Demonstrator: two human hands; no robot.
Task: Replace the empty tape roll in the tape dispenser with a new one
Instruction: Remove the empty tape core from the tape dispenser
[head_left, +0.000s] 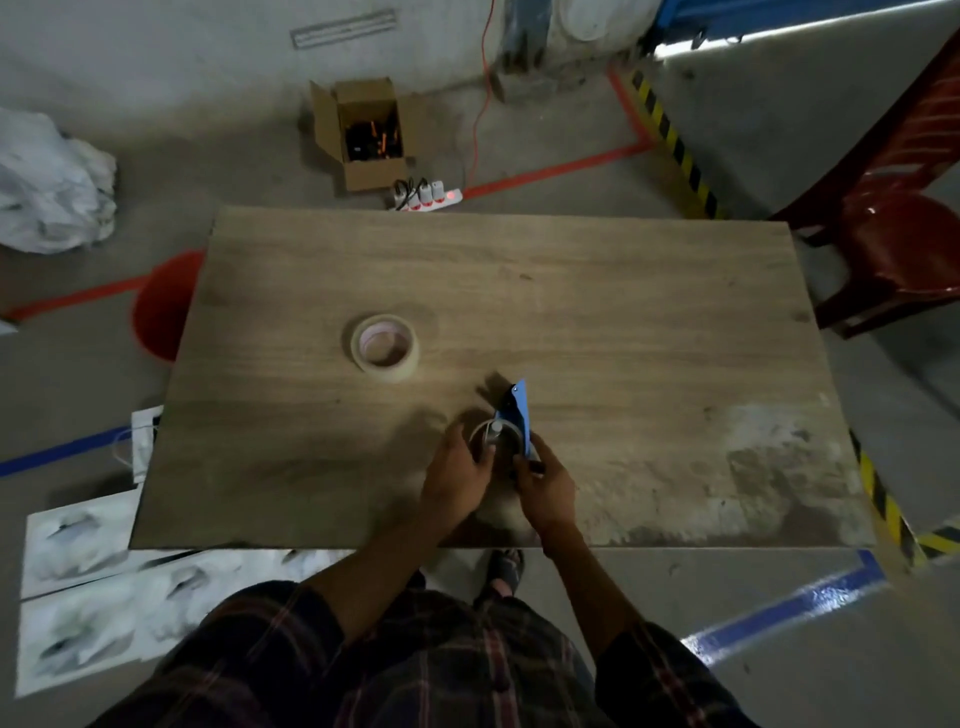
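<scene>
A blue tape dispenser (517, 410) stands on the wooden table (623, 322) near its front edge, blade end pointing away from me. An empty whitish tape roll (511, 434) sits on its hub. My left hand (454, 475) grips the left side of that empty roll. My right hand (545, 488) holds the dispenser's handle from the right. A full roll of beige tape (384, 347) lies flat on the table, up and to the left of both hands, untouched.
A red bucket (161, 306) stands on the floor by the table's left edge. Behind the table are an open cardboard box (363, 135) and a power strip (426, 197). A red plastic chair (893, 234) stands at the right. White sheets (104, 597) lie on the floor at the left.
</scene>
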